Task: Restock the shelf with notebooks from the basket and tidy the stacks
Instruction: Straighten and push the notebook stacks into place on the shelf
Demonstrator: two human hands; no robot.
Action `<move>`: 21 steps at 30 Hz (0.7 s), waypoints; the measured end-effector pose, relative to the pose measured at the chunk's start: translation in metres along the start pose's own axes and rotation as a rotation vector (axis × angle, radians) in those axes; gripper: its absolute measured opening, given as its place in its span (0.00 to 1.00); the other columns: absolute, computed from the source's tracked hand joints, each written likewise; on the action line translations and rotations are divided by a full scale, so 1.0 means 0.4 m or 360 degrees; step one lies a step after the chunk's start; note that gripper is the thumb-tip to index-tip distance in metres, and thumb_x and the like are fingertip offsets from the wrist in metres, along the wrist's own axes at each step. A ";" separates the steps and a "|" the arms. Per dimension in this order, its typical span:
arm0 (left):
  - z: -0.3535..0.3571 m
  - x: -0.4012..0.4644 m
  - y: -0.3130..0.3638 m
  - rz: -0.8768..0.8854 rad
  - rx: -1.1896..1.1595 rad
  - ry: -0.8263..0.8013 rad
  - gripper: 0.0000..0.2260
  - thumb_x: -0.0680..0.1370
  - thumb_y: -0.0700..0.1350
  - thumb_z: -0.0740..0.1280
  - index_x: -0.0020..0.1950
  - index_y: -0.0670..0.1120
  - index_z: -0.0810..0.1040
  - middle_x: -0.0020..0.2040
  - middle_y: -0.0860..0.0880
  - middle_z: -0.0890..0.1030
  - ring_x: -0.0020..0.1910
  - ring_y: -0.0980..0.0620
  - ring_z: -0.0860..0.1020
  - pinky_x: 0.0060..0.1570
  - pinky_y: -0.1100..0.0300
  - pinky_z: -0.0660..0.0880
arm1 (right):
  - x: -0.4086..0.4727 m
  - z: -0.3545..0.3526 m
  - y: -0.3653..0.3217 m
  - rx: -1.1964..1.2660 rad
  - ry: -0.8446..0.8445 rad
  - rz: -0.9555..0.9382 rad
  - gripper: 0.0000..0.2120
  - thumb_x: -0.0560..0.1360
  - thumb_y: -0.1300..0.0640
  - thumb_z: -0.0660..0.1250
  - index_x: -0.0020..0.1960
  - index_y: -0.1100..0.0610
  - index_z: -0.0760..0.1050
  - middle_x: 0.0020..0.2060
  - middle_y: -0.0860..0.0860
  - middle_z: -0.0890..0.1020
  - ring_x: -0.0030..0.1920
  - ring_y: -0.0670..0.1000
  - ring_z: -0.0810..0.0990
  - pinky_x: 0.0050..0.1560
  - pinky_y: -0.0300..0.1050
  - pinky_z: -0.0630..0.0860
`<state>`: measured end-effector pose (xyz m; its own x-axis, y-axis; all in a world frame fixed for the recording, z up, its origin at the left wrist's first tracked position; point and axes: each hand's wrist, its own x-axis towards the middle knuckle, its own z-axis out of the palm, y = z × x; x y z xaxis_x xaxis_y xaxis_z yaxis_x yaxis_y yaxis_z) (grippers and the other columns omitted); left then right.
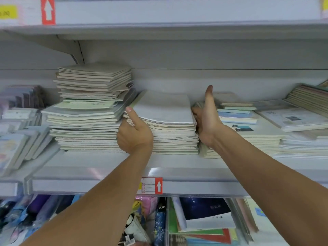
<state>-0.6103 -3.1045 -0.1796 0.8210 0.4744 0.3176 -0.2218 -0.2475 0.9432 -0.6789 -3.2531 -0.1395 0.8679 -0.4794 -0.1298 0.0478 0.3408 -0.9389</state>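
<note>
**Shelf entry: middle notebook stack, held between two hands**

Head view (the only view).

- Shelf (pixel 99 162): pale, with a clear price rail along its front edge and a red arrow tag (pixel 158 185) below the middle stack. It carries several piles of notebooks lying flat.
- Middle stack (pixel 170 125): pale-covered notebooks, spines and page edges facing out. The top copy has its long axis running back into the shelf, and the upper few sit slightly skewed over the lower ones.
- Tall left stack (pixel 88 110): just beside the middle stack, touching it near the top, visibly ragged, its upper layers twisted out of line.
- Right stacks (pixel 248 132): lower, mixed covers, just beside the middle stack.
- Left hand (pixel 134 134): at the middle stack's front left corner, thumb laid up along the top cover's edge, fingers curled round the corner. Grip: grasping the upper notebooks.
- Right hand (pixel 207 119): on the stack's right side, palm flat against the page edges, thumb pointing up. Grip: released, pressing only.
- Basket: not in view.

Judgement: the step in hand looks like squaring the middle stack. That stack lies directly between the two hands, both equally near, so the coming move depends on pressing inward across its short axis. The tall left stack could easily slide if nudged.
</note>
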 end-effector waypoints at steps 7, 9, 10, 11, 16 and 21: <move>-0.001 -0.002 0.016 0.0022 -0.0159 -0.0039 0.32 0.82 0.61 0.46 0.39 0.42 0.80 0.32 0.48 0.75 0.38 0.43 0.75 0.33 0.57 0.61 | -0.010 -0.014 -0.005 -0.0136 -0.0052 0.0077 0.57 0.50 0.14 0.60 0.70 0.45 0.72 0.57 0.52 0.84 0.58 0.57 0.82 0.63 0.59 0.75; -0.013 -0.001 0.023 -0.0005 -0.0118 -0.0205 0.35 0.81 0.65 0.44 0.45 0.41 0.81 0.38 0.47 0.78 0.43 0.43 0.76 0.40 0.57 0.66 | -0.036 -0.032 -0.010 -0.0275 -0.0208 0.0065 0.55 0.52 0.17 0.63 0.72 0.46 0.71 0.50 0.48 0.85 0.52 0.50 0.83 0.59 0.54 0.76; -0.018 0.005 0.018 -0.0027 -0.0094 -0.0346 0.37 0.79 0.68 0.44 0.52 0.42 0.81 0.45 0.46 0.80 0.48 0.43 0.77 0.46 0.54 0.70 | -0.050 -0.045 -0.012 -0.0415 -0.0297 0.0047 0.51 0.55 0.20 0.67 0.71 0.48 0.71 0.51 0.47 0.85 0.53 0.48 0.83 0.61 0.53 0.75; -0.032 0.014 0.015 -0.0060 -0.0096 -0.0544 0.39 0.76 0.72 0.46 0.59 0.42 0.80 0.52 0.45 0.81 0.54 0.43 0.78 0.54 0.51 0.73 | -0.065 -0.056 -0.013 -0.0563 -0.0354 0.0051 0.49 0.56 0.26 0.73 0.71 0.50 0.72 0.56 0.47 0.84 0.58 0.48 0.81 0.66 0.55 0.72; -0.122 0.081 -0.035 0.0110 -0.0057 -0.1552 0.29 0.62 0.52 0.82 0.60 0.49 0.79 0.53 0.54 0.84 0.52 0.55 0.82 0.59 0.55 0.77 | -0.095 -0.022 -0.044 -0.1873 -0.0067 0.0096 0.44 0.50 0.50 0.88 0.59 0.62 0.71 0.55 0.54 0.79 0.57 0.57 0.79 0.60 0.50 0.77; -0.126 0.086 -0.061 0.0248 -0.0006 -0.1504 0.24 0.68 0.45 0.79 0.63 0.47 0.76 0.56 0.53 0.82 0.55 0.53 0.80 0.59 0.58 0.74 | -0.072 -0.008 -0.077 -0.2240 0.0031 -0.0096 0.27 0.58 0.53 0.85 0.48 0.59 0.72 0.42 0.52 0.78 0.46 0.56 0.79 0.42 0.44 0.75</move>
<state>-0.6033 -3.0395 -0.1869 0.8666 -0.4423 0.2310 -0.3651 -0.2465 0.8977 -0.7068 -3.2524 -0.1077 0.8749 -0.4790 -0.0717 -0.4533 -0.7575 -0.4699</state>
